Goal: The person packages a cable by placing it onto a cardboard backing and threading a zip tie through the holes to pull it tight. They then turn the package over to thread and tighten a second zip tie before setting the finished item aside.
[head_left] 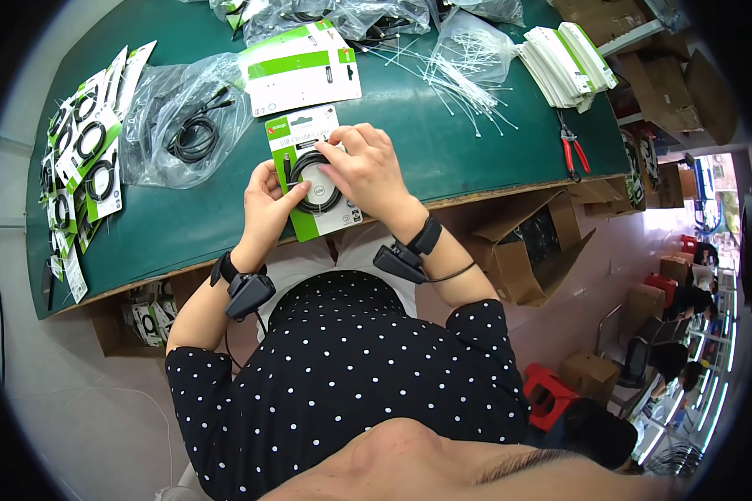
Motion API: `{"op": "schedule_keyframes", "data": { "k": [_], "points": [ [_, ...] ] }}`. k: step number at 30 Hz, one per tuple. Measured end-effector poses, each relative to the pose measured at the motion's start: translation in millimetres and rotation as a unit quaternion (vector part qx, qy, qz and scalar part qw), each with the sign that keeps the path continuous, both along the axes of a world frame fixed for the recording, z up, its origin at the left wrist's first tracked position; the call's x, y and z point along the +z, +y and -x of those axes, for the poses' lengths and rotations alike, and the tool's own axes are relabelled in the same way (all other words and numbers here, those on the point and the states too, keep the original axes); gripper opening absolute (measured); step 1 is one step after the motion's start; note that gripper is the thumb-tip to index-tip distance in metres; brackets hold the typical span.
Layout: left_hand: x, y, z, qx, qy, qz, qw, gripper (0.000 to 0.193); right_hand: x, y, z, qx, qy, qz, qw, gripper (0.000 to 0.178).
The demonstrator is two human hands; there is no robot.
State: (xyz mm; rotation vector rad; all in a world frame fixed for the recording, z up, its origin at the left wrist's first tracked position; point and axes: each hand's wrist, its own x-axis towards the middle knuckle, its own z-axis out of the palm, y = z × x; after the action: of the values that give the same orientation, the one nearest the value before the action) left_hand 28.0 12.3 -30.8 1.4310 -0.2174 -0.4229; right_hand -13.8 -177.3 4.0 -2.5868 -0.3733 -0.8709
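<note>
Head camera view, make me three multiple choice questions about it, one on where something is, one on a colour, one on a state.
1. Where do the red-handled pliers lie?
A. right part of the table
B. on the floor
C. under the left hand

2. What colour is the table top?
A. white
B. green
C. red

3. How is the backing card with its coiled black cable held?
A. lying untouched
B. right hand only
C. by both hands

Answers: 1 A, the pliers rest near the stacked cards. 2 B, its bare surface is green. 3 C, the left hand and right hand both grip it.
</note>
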Motion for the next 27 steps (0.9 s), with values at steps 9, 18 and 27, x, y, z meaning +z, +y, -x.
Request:
{"op": "schedule_keyframes", "data": {
  "k": [9,18,27],
  "points": [
    [-4,3,3,0.001,0.024,0.003,1.0,0.039,-9,-5,-26,0.165,0.043,0.052,0.984,0.021],
    [-2,5,-6,0.022,0.076,-0.002,0.997,0.035,-12,-4,-23,0.165,0.019,-0.037,0.985,0.022],
    [3,7,-6,-0.002,0.056,-0.032,0.998,0.043,-18,-6,24,0.208,0.135,-0.067,0.966,0.02]
  ]
}}
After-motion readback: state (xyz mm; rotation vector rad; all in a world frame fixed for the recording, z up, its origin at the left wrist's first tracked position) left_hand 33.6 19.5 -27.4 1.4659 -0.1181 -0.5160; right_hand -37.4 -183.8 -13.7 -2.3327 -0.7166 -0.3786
